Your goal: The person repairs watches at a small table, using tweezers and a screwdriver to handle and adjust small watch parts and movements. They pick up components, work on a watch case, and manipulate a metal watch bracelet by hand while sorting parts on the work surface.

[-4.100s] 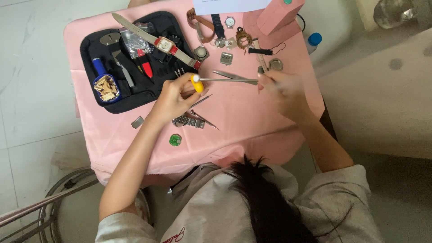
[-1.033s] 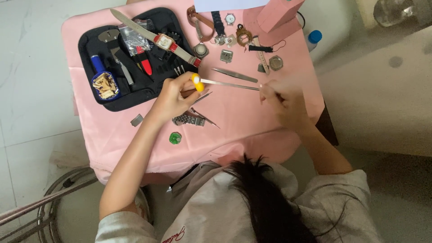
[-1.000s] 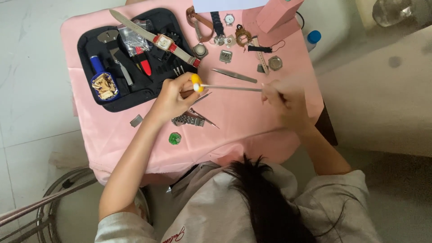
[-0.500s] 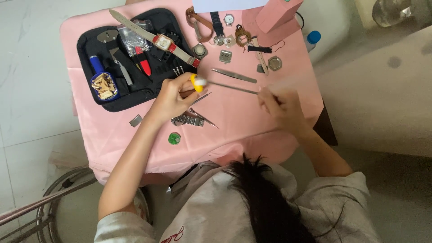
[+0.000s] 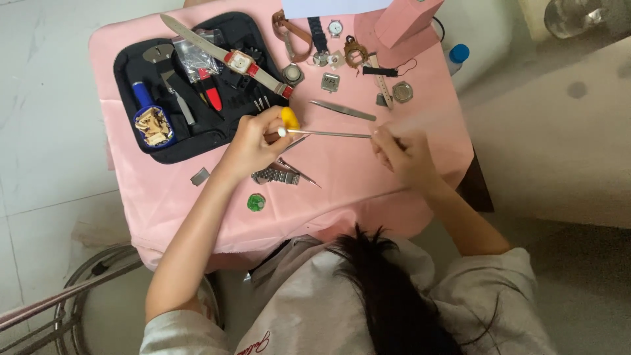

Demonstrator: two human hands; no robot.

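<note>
Nearest the camera, a small round green piece (image 5: 256, 202) lies on the surface (image 5: 368, 177), which is draped in soft pink cloth. Just beyond that green piece rests a ribbed silver metal watch bracelet (image 5: 275, 175), with thin pointed steel tweezers (image 5: 299, 173) beside it.

Above the bracelet, the left hand (image 5: 250, 146) is clenched around the yellow rounded handle of a slender metal screwdriver (image 5: 325, 133); its thin shaft runs level to the right, away from the bracelet. The right hand (image 5: 404, 151) is pinched on the far tip of that shaft, though the fingers are blurred and it seems to grip something tiny there that cannot be made out.

Beyond the bracelet and to its left sits a black fabric tool case (image 5: 190, 85), opened flat, holding a blue-handled tool (image 5: 143, 98) and a red-handled one (image 5: 211, 97). A long grey strap with a square red-cased watch (image 5: 238, 62) lies slantwise over the case. Farther still from the bracelet, a second pair of smooth steel tweezers (image 5: 342, 110), small metal watch parts (image 5: 330, 81), a brown leather strap (image 5: 289, 34) and a pink box (image 5: 406, 20) crowd the far edge.
</note>
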